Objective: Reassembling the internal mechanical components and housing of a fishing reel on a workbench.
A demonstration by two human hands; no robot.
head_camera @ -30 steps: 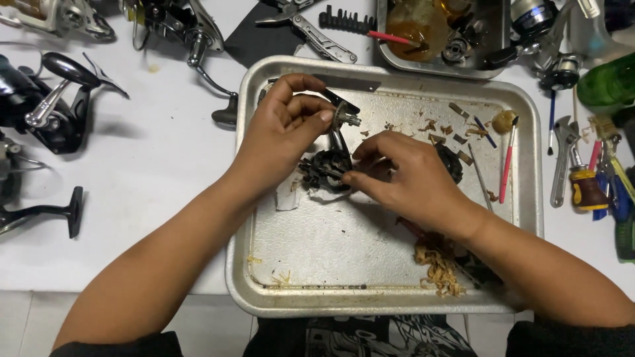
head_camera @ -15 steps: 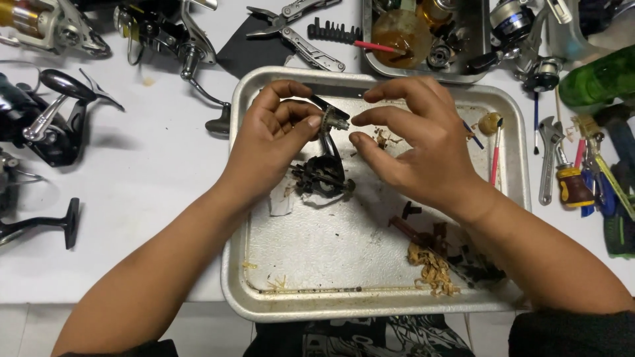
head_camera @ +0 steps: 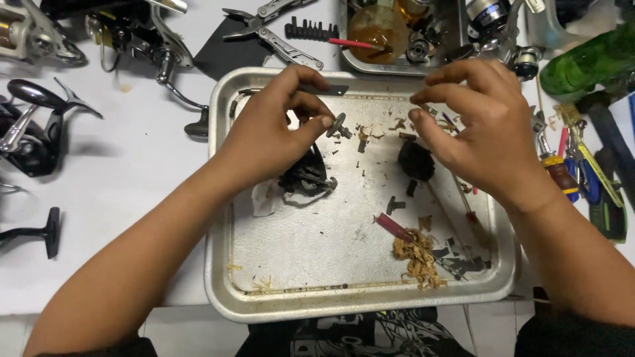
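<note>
Left hand (head_camera: 274,129): I pinch a small gear (head_camera: 339,125) over the tray (head_camera: 221,264).
Right hand (head_camera: 479,129): fingers loose, holding nothing.
Done: gear is out.
Left: black reel body (head_camera: 305,177) lies in tray, still apart.

Black fishing reels (head_camera: 30,132) are laid far left on the white desk (head_camera: 132,198), pliers (head_camera: 271,26) beyond the tray, a green bottle (head_camera: 589,63) far right.

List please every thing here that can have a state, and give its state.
left hand: pinching a small gear part above the tray
right hand: fingers curled, holding nothing visible
metal tray: dirty, strewn with small parts
black reel body: taken apart, lying in the tray
folding pliers: open, on the table
</note>
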